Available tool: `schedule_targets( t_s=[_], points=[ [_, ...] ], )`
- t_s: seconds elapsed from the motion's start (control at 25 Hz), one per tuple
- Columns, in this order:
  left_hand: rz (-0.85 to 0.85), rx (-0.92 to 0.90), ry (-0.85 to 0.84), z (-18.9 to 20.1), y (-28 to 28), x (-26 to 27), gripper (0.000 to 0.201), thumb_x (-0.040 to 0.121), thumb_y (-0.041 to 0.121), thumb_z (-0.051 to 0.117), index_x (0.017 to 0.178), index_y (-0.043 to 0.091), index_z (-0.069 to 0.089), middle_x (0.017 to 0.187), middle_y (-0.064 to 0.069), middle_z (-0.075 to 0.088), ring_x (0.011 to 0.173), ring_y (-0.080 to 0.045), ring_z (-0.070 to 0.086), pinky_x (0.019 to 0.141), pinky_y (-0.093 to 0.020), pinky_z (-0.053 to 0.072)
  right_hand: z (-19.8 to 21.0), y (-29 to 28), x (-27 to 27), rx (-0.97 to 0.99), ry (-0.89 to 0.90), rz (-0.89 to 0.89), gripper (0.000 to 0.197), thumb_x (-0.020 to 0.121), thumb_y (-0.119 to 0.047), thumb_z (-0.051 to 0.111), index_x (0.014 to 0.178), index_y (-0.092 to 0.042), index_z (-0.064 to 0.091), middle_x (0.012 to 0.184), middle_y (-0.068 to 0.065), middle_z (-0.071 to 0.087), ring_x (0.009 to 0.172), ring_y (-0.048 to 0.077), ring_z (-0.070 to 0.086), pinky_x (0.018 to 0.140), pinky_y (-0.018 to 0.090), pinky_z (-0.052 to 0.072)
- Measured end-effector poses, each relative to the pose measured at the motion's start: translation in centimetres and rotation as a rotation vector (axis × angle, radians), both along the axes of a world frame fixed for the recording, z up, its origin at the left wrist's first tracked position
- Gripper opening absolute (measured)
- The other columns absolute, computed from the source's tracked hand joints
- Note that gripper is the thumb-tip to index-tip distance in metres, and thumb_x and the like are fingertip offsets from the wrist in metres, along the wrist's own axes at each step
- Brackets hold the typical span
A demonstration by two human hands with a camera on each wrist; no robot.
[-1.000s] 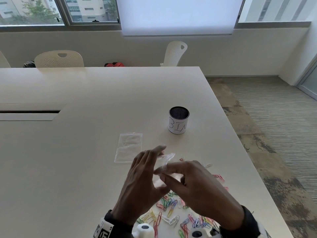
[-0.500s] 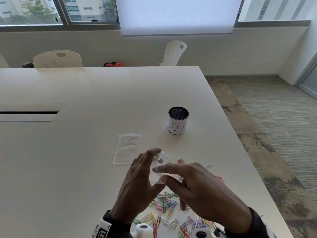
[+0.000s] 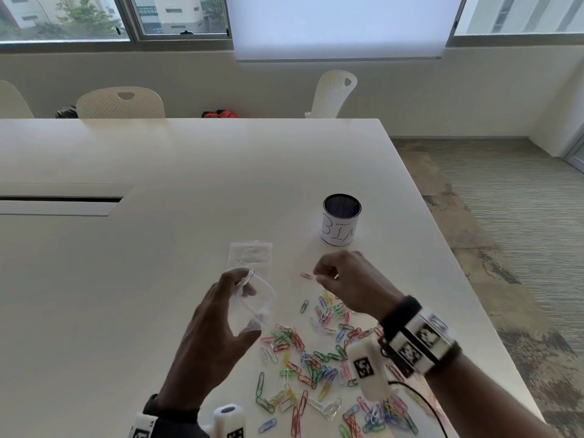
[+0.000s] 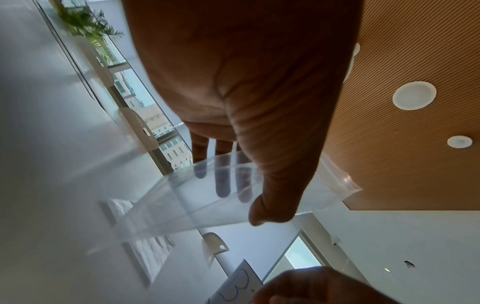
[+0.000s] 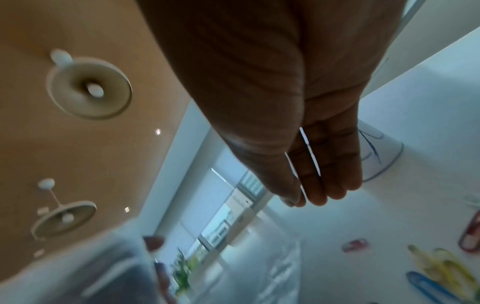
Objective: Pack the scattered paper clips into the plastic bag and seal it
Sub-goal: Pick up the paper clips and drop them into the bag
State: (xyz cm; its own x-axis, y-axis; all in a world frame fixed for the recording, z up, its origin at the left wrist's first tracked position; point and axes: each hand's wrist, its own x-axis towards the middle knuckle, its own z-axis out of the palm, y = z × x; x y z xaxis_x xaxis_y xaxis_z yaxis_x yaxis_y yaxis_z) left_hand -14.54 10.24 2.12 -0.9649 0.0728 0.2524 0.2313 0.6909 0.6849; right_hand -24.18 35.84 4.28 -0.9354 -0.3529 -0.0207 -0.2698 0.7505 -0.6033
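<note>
My left hand (image 3: 245, 306) holds a clear plastic bag (image 3: 262, 298) just above the table, thumb on one side and fingers on the other, with the mouth gaping. In the left wrist view the fingers (image 4: 223, 185) show through the bag (image 4: 182, 203). My right hand (image 3: 325, 276) hovers to the right of the bag, its fingers curled. It pinches a white paper clip (image 5: 309, 156) between thumb and fingers. Several coloured paper clips (image 3: 316, 358) lie scattered on the white table (image 3: 126, 311) below both hands. A lone red clip (image 3: 306, 275) lies beside the right fingertips.
A second clear bag (image 3: 251, 256) lies flat just beyond the held one. A mesh cup labelled BIN (image 3: 341, 219) stands behind my right hand. The table's right edge (image 3: 458, 295) is close, and white chairs (image 3: 120, 102) stand at the far side.
My right hand has let go of the bag and moved right, over the clips, where it pinches a white one. The left hand alone now holds the bag, with its mouth open.
</note>
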Motion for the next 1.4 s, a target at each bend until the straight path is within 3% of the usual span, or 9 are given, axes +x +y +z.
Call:
schedule_targets(
  t_s=[0.2,0.4,0.52,0.64,0.72,1.0,1.12,1.24,1.4],
  points=[
    [0.019,0.009,0.000,0.1,-1.1,1.2,0.073,0.079,0.019,0.088,0.134,0.039,0.046,0.114,0.020,0.064,0.113,-0.005,0.063,0.092,-0.018,0.045,-4.7,-1.9,-4.6,0.245,0.021,0.242,0.031,0.106,-0.009,0.054,0.134,-0.012,0.067,0.138,0.004,0.063,0.121,0.022,0.063,0.104,0.032,0.051],
    [0.025,0.043,-0.014,-0.1,-1.5,1.9,0.067,0.081,0.029,0.084,0.135,0.039,0.045,0.115,0.021,0.064,0.115,-0.005,0.062,0.092,-0.014,0.043,-5.2,0.0,-3.9,0.295,-0.031,0.403,0.040,0.101,0.005,0.046,0.123,-0.014,0.073,0.128,-0.001,0.064,0.112,0.018,0.065,0.100,0.030,0.054],
    [0.009,0.054,-0.033,-0.3,-1.2,1.7,0.068,0.081,0.033,0.083,0.136,0.040,0.044,0.117,0.022,0.063,0.117,-0.005,0.062,0.095,-0.020,0.046,-3.5,1.4,-2.3,0.326,-0.079,0.418,0.023,0.106,-0.020,0.054,0.121,-0.016,0.072,0.127,-0.004,0.063,0.105,0.014,0.065,0.096,0.036,0.056],
    [-0.027,0.050,-0.043,-0.5,-0.5,1.0,0.071,0.080,0.032,0.085,0.136,0.040,0.043,0.117,0.021,0.062,0.118,-0.007,0.063,0.096,-0.025,0.050,-2.4,2.3,-1.2,0.487,0.013,0.377,0.061,0.090,-0.060,0.067,0.140,-0.027,0.056,0.136,-0.006,0.056,0.117,0.013,0.058,0.095,0.028,0.053],
    [-0.058,0.042,-0.046,-0.5,0.0,0.6,0.072,0.079,0.032,0.086,0.136,0.039,0.043,0.117,0.022,0.061,0.117,-0.008,0.063,0.097,-0.025,0.050,-2.9,2.1,-0.4,0.535,-0.014,0.365,0.077,0.082,-0.066,0.072,0.145,-0.029,0.050,0.138,-0.003,0.054,0.118,0.014,0.055,0.094,0.027,0.050],
    [-0.082,0.021,-0.070,-1.0,0.9,-0.6,0.078,0.075,0.028,0.091,0.137,0.036,0.044,0.117,0.023,0.061,0.116,-0.006,0.062,0.098,-0.021,0.047,-4.9,1.2,1.0,0.360,0.055,0.322,0.014,0.103,-0.025,0.063,0.112,-0.018,0.071,0.112,0.001,0.064,0.102,0.015,0.064,0.091,0.029,0.058],
    [-0.080,0.018,-0.082,-1.2,0.9,-0.8,0.079,0.076,0.026,0.092,0.138,0.036,0.045,0.117,0.025,0.060,0.117,-0.004,0.060,0.098,-0.017,0.043,-5.7,1.1,0.7,0.348,0.105,0.297,0.023,0.107,-0.016,0.054,0.097,-0.013,0.074,0.098,0.001,0.066,0.083,0.013,0.067,0.075,0.024,0.060],
    [-0.072,0.019,-0.094,-1.5,1.0,-0.8,0.077,0.077,0.025,0.092,0.138,0.037,0.044,0.117,0.025,0.060,0.117,-0.003,0.060,0.097,-0.016,0.044,-5.8,1.1,0.2,0.331,0.082,0.274,0.024,0.105,-0.007,0.056,0.088,-0.009,0.074,0.091,0.002,0.066,0.070,0.012,0.066,0.057,0.012,0.046],
    [-0.068,0.014,-0.087,-1.8,1.2,-0.9,0.077,0.078,0.025,0.091,0.138,0.036,0.045,0.118,0.026,0.059,0.117,-0.002,0.060,0.098,-0.016,0.044,-5.1,1.7,-0.5,0.236,0.035,0.213,0.011,0.094,-0.006,0.071,0.084,-0.011,0.074,0.090,0.001,0.070,0.073,0.013,0.066,0.064,0.015,0.051]
  ],
)
